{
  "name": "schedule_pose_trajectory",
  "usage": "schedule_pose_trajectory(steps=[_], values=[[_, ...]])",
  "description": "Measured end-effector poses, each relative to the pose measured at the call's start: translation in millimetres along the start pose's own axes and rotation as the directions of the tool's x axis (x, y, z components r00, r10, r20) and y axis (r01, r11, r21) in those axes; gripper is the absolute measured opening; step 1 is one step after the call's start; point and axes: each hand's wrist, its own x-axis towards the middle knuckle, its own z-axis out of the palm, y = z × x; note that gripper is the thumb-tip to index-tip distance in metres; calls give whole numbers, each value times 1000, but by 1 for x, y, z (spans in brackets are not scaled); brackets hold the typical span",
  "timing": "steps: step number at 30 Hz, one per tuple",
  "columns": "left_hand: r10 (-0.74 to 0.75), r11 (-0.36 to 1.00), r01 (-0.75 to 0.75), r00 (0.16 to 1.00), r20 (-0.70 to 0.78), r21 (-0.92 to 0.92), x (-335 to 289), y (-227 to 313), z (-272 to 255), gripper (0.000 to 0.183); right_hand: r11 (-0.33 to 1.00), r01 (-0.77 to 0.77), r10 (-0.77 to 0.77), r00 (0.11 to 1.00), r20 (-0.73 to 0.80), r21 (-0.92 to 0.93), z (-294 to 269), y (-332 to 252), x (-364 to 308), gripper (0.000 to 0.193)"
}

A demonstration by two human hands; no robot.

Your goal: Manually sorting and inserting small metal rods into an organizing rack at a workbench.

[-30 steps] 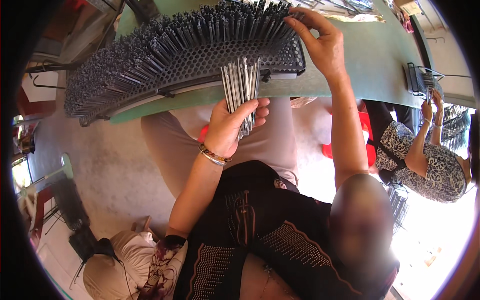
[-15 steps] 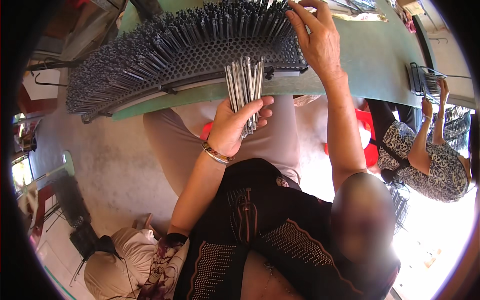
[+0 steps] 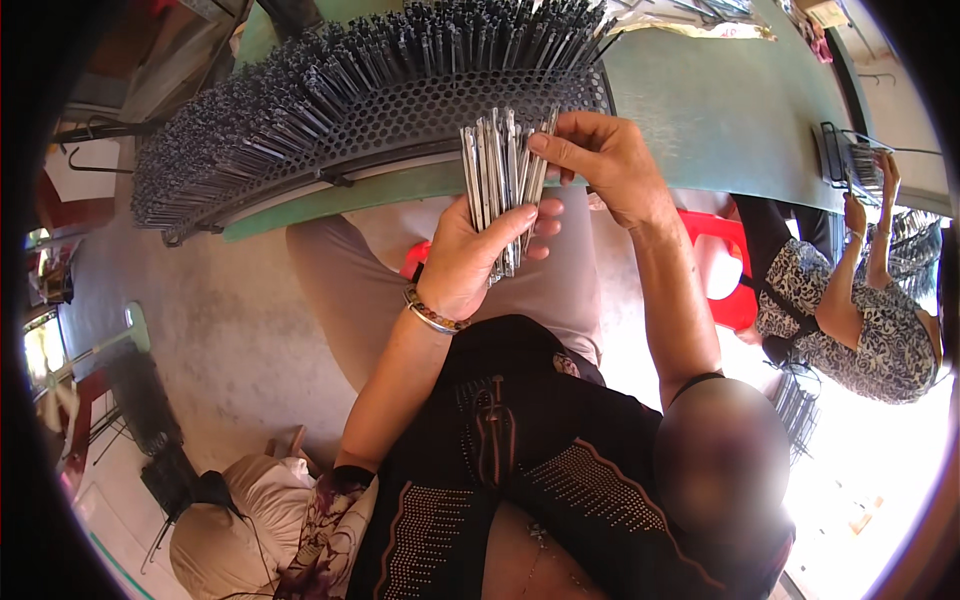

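A bundle of thin, silvery metal rods [image 3: 490, 175] stands nearly upright in my left hand [image 3: 462, 250], whose fingers and thumb close round its lower part. My right hand [image 3: 615, 165] is at the upper right of this bundle, thumb and fingers pinching a thin rod [image 3: 544, 150] that leans against the others. Just beyond both hands is a long black perforated rack [image 3: 400, 120]. Dark thin rods [image 3: 330, 95] stand packed in its holes, leaving a bare strip along the near edge. What the rods are for cannot be made out.
The rack lies on a green table [image 3: 680, 120], its near edge just past my knees. Shiny packaging [image 3: 700, 28] lies at the far right. A red stool [image 3: 735, 290] stands on the floor. At right, a co-worker in a patterned top [image 3: 850, 330] handles a similar smaller rack.
My right hand has come from the rack's right end back toward me, to the top of the bundle, and now pinches a rod there. My left hand has shifted slightly right.
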Motion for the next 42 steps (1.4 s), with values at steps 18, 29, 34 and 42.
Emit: schedule_pose_trajectory(steps=[18, 29, 34, 42], values=[[-22, 997, 17, 998, -63, -77, 21, -11, -6, 25, 770, 484, -629, 687, -363, -416, -69, -17, 65, 16], [-67, 993, 61, 995, -67, -99, 15, -9, -12, 17, 693, 459, -668, 699, -255, -556, -54, -24, 58, 25], [-28, 996, 21, 997, -71, -88, 10, -6, -15, 18, 632, 514, -754, 581, -307, -580, -50, -16, 60, 15], [57, 990, -61, 998, -35, -125, -7, 6, -26, 20, 967, 182, -192, 981, -39, -177, 18, -20, 6, 36]])
